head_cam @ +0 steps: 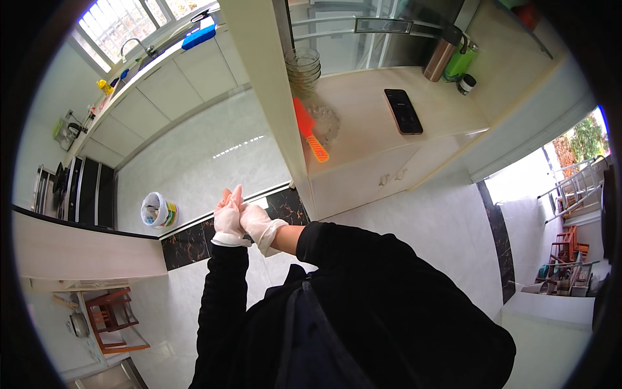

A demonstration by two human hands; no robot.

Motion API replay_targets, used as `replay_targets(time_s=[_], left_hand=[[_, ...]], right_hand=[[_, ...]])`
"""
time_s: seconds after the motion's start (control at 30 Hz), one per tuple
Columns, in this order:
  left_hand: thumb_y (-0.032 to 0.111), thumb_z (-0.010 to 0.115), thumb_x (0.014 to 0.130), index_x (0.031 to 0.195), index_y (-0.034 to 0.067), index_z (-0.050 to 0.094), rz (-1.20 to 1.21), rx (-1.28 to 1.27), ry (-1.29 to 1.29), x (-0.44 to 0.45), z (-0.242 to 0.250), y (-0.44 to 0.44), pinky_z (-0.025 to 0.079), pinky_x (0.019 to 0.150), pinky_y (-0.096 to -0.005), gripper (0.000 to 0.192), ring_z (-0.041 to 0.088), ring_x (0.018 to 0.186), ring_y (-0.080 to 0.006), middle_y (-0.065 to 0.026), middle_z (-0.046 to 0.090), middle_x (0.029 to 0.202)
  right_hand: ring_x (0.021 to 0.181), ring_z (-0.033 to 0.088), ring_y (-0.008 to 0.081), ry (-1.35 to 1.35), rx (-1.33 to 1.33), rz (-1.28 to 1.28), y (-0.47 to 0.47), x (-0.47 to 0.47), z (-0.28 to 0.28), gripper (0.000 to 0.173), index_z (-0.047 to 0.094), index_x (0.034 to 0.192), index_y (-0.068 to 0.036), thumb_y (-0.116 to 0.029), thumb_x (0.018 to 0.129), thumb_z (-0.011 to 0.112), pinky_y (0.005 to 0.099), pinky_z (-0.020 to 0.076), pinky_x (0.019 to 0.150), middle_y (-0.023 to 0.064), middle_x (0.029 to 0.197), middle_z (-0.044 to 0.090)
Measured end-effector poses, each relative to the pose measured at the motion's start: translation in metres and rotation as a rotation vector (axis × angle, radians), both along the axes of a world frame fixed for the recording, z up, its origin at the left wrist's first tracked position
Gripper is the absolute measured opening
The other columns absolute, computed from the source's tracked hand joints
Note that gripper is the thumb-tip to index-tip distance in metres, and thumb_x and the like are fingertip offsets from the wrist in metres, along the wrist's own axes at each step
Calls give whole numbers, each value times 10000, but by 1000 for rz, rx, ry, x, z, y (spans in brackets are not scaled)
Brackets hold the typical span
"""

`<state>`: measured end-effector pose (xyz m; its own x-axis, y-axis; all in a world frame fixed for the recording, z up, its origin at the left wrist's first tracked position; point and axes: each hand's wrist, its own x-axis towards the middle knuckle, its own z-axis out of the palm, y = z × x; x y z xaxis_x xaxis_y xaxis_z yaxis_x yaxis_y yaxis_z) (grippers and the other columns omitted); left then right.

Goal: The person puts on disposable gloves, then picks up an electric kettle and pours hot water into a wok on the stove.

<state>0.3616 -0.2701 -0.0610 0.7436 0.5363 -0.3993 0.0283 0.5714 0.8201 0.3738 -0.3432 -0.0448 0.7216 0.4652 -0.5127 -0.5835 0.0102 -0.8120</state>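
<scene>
Thin whitish gloves cover both my hands, which touch each other above the dark marbled threshold. My left hand (pixel 227 220) points away from me with its fingers extended, and nothing shows in it. Against its side lies my right hand (pixel 255 222), with its fingers partly hidden behind or between those of the left. Whether the right hand pinches the left glove cannot be made out. Beyond and to the left, a white plastic bucket (pixel 172 215) with a liner and some contents stands on the kitchen floor.
A cabinet top (pixel 362 131) at right bears stacked glass bowls (pixel 304 70), an orange-red brush or spatula (pixel 311 131), a smartphone (pixel 404 112) and a metal flask (pixel 441 54). A wall edge (pixel 265 78) divides it from the kitchen counter (pixel 160 73). Wooden chairs (pixel 114 316) stand lower left.
</scene>
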Motion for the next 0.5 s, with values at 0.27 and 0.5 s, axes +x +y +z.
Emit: replay_targets(time_s=[0.27,0.5], left_hand=[[372,648,848,999,61,543,251,221,225,5,-57,41,512,471,-340,361,601,525,-223,-83,617,788],[444,560,868,1028,-6,514,285,94,427,11,-52,60,450,456,-434,479,584,497,-291,-235,621,689]], right_hand=[[862,553,236,1649,757,-610,-16,-16,21,296,576,1044,-59,-283,885,467,388,464,801,106,908,597],[942,532,267,3258,1520,-1040,11,-18,-37,350,587,1047,-61,-289,849,410,425,441,842,128,980,578]])
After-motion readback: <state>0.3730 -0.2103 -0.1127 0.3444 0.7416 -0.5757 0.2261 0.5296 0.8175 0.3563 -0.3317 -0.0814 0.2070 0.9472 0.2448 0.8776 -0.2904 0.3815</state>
